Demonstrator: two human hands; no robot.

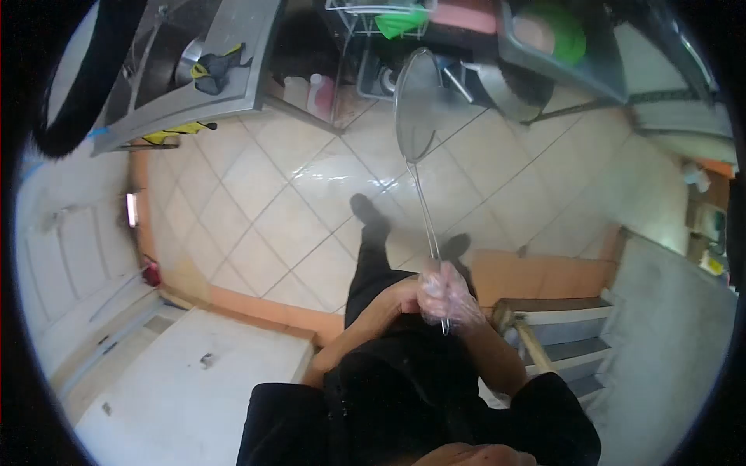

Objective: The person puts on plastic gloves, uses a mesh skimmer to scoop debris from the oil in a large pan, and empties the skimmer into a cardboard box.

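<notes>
A round wire-mesh strainer (417, 109) with a long wire handle is held out upright in front of my body. My right hand (453, 301), in a clear plastic glove, is closed around the lower handle, and the handle's end sticks out below the fist. My left hand (406, 297) presses against the right hand at its left side. Its fingers look curled, but they are partly hidden behind the glove, so what they grip does not show.
A steel counter (221, 70) with black-and-yellow gloves (219, 70) stands ahead left. Bottles (320, 97) sit under it. A grey tub (567, 70) and a large pan (505, 89) are ahead right. Shelves (563, 342) stand close right; a white chest lid (194, 380) is at left. The tiled floor (311, 179) looks wet.
</notes>
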